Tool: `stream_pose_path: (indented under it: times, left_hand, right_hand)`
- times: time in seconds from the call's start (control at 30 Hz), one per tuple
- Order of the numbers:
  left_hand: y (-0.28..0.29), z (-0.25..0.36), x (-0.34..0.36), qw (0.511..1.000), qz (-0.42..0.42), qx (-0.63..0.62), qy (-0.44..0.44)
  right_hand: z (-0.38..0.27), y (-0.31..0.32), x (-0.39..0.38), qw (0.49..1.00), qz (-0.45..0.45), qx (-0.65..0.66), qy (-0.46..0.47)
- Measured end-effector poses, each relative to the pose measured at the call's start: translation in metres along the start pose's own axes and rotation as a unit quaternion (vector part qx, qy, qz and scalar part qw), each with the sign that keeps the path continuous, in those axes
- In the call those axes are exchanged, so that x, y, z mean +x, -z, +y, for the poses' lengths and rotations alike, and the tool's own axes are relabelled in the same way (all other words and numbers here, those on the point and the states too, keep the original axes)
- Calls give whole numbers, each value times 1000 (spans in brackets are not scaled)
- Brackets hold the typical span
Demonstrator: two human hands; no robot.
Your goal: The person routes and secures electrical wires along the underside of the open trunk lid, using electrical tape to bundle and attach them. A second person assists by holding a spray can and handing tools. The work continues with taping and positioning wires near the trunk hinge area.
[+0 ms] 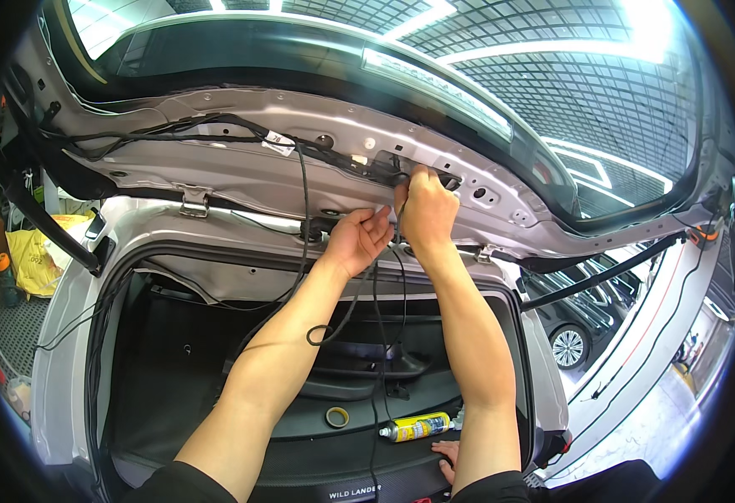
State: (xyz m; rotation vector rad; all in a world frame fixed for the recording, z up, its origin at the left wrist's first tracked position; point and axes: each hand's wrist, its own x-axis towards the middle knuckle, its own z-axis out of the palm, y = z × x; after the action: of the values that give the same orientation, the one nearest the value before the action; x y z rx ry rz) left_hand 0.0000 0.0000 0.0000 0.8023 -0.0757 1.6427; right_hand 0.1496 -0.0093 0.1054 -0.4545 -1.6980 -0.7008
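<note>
My right hand (426, 205) is closed at an opening in the raised silver tailgate (493, 226), its fingertips around a part I cannot make out beside the black wiring harness (174, 134). Just left and below, my left hand (359, 239) has its palm up and fingers curled at the hanging black cables (376, 335); what it grips is unclear. The cables drop between my forearms into the open trunk, one with a small loop. A white tag (279, 144) is on the harness.
Below are the trunk floor (174, 394), a tape roll (337, 416), a yellow spray can (413, 426) and another person's hand (445, 461). Tailgate struts (606, 272) slope at both sides. A yellow bag (49, 251) is at left, a black car (577, 318) at right.
</note>
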Motion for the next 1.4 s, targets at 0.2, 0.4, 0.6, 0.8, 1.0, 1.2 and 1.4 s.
stream_pose_path:
  times: [0.2,0.4,0.6,0.8,1.0,1.2,1.4]
  left_hand:
    - [-10,3,-6,1000,11,-17,8]
    - [-17,9,-10,990,11,-140,25]
    - [-18,11,-9,988,1,-154,23]
    - [-13,10,-10,987,-16,-157,5]
    - [-19,4,-12,990,63,-126,-11]
    - [-20,-1,-13,989,133,-54,-39]
    - [-13,-1,-10,990,133,-19,-36]
  right_hand:
    - [-4,1,1,1000,10,25,-14]
    - [-1,5,-3,999,-11,35,7]
    - [4,13,0,997,-36,7,69]
    - [6,13,3,988,-22,-21,151]
    - [12,12,7,979,5,-30,200]
    - [14,18,6,969,-1,-46,242]
    - [21,12,8,967,-7,-49,252]
